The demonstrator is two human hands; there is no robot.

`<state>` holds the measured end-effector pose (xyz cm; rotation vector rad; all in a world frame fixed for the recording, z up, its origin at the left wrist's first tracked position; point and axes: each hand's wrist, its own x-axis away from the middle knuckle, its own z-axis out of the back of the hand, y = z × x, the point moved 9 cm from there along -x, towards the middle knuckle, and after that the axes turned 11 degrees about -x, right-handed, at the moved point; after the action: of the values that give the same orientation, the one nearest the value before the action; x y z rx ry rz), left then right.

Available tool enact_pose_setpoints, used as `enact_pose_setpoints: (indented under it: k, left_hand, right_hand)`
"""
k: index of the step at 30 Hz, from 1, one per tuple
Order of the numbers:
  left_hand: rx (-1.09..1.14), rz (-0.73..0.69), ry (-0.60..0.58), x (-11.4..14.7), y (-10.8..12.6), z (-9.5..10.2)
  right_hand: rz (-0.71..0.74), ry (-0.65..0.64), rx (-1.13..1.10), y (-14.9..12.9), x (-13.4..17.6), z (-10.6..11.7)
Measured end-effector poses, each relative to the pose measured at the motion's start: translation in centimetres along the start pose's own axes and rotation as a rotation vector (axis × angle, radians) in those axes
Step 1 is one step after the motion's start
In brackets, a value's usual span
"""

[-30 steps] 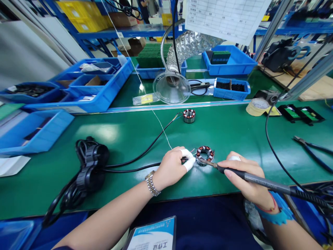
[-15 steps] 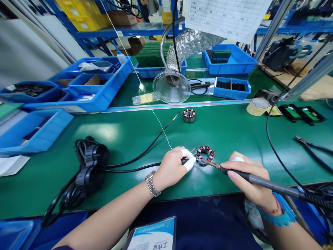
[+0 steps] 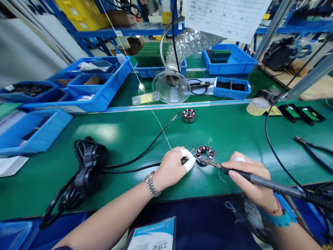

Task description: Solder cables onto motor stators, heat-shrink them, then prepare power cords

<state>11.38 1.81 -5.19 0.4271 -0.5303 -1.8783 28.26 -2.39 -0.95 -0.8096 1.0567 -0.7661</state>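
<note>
My left hand (image 3: 174,162), with white covers on the thumb and a finger, is pinched around the end of a black cable (image 3: 140,169). A thin strand of solder wire (image 3: 159,123) runs down into the same hand. Wrapped around the handle of a soldering iron (image 3: 262,180) is my right hand (image 3: 251,173). The iron's tip meets the near left side of a ring-shaped motor stator (image 3: 205,155) with copper windings, just right of my left fingertips. My fingers hide the exact contact of wire and solder. Farther back, a second stator (image 3: 188,115) stands wired to another black cable.
Coiled cables with black plugs (image 3: 92,163) lie at left. A fume extractor funnel (image 3: 171,86) hangs behind the stators. Cutting pliers (image 3: 313,151), a tape roll (image 3: 258,105) and black-cased circuit boards (image 3: 303,113) sit at right. Blue parts bins (image 3: 104,92) stand back left.
Faint wisps of smoke now show around the stator and below the iron. Both hands keep nearly the same position, with the iron's tip still at the stator.
</note>
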Motion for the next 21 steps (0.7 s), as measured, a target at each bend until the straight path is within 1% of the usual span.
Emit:
enact_pose_setpoints:
  k: [9, 21]
  left_hand:
    - [0.009, -0.004, 0.004, 0.0, -0.1, -0.1]
    - [0.01, -0.006, 0.002, -0.1, 0.0, -0.1]
  right_hand:
    - [0.008, 0.007, -0.031, -0.1, 0.2, 0.9]
    - [0.017, 0.03, -0.015, -0.4, 0.2, 1.8]
